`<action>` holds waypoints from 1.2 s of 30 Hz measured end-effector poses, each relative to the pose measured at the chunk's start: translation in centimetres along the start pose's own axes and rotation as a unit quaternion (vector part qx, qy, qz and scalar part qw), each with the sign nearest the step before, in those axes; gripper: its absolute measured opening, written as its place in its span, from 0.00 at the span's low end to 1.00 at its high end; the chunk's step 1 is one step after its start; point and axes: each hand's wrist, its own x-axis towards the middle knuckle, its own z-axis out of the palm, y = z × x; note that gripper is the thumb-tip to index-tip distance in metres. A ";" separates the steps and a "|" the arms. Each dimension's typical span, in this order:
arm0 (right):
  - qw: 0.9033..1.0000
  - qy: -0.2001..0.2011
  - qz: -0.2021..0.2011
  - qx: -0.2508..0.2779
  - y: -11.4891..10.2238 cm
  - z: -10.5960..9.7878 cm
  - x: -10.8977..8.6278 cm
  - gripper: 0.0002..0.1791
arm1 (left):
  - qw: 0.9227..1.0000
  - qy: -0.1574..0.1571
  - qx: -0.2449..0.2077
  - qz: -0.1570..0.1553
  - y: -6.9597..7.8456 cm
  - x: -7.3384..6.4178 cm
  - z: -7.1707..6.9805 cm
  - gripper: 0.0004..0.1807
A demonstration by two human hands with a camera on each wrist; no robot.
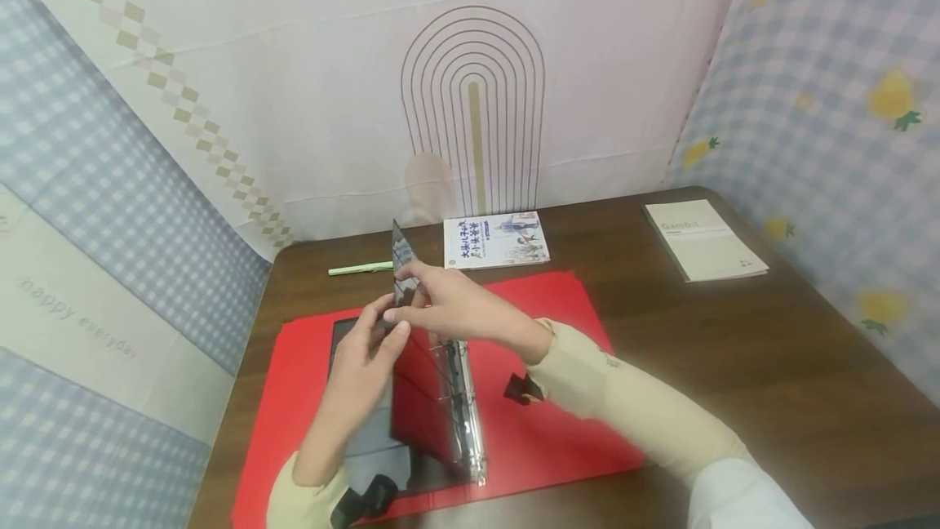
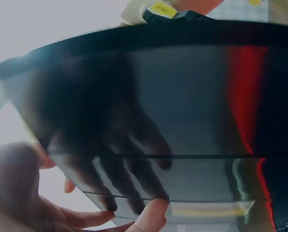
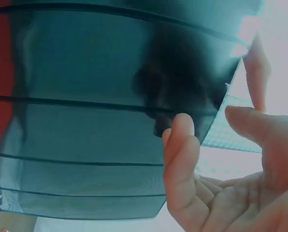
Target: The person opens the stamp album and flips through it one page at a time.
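Observation:
A red ring binder (image 1: 558, 431) lies spread on the table, its metal rings (image 1: 470, 419) near the middle. One glossy dark pocket page (image 1: 422, 398) stands raised from the rings, seen nearly edge-on in the head view. My left hand (image 1: 360, 366) pinches this page near its outer edge; the thumb (image 2: 153, 215) lies against its shiny face in the left wrist view. Across the same edge reaches my right hand (image 1: 458, 304). Its bent fingers (image 3: 181, 154) touch or nearly touch the page's other face, while the thumb stands apart beyond the edge.
A picture-covered booklet (image 1: 495, 239) lies behind the binder, with a light green pen-like stick (image 1: 360, 268) to its left. Farther right is a cream book (image 1: 701, 239). Patterned cloth (image 1: 330, 88) hangs behind the brown table (image 1: 734, 366) and at both sides.

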 end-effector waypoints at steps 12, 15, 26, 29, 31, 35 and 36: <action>0.998 0.004 -0.007 -0.054 3.3 -1.4 -0.9 0.24 | 0.998 0.034 -0.018 -0.056 -1.5 -1.0 -2.4 0.25; 0.998 0.019 -0.010 -0.067 4.3 -2.0 -1.1 0.23 | 0.997 0.039 0.003 -0.068 -2.1 -1.4 -3.4 0.25; 0.989 0.079 -0.020 -0.124 8.4 -3.8 -1.9 0.21 | 0.995 0.033 0.053 -0.079 -4.3 -2.7 -6.3 0.25; 0.988 0.080 -0.013 -0.129 9.3 -4.2 -2.2 0.24 | 0.994 0.037 0.063 -0.080 -4.9 -2.9 -6.6 0.25; 0.988 0.079 -0.007 -0.134 10.0 -4.3 -2.3 0.26 | 0.994 0.038 0.068 -0.082 -5.3 -3.1 -6.7 0.25; 0.986 0.076 -0.008 -0.146 11.4 -4.5 -2.6 0.30 | 0.992 0.042 0.074 -0.088 -5.9 -3.4 -6.9 0.25; 0.986 0.075 -0.008 -0.152 11.8 -4.5 -2.6 0.31 | 0.992 0.044 0.075 -0.090 -6.1 -3.5 -6.9 0.25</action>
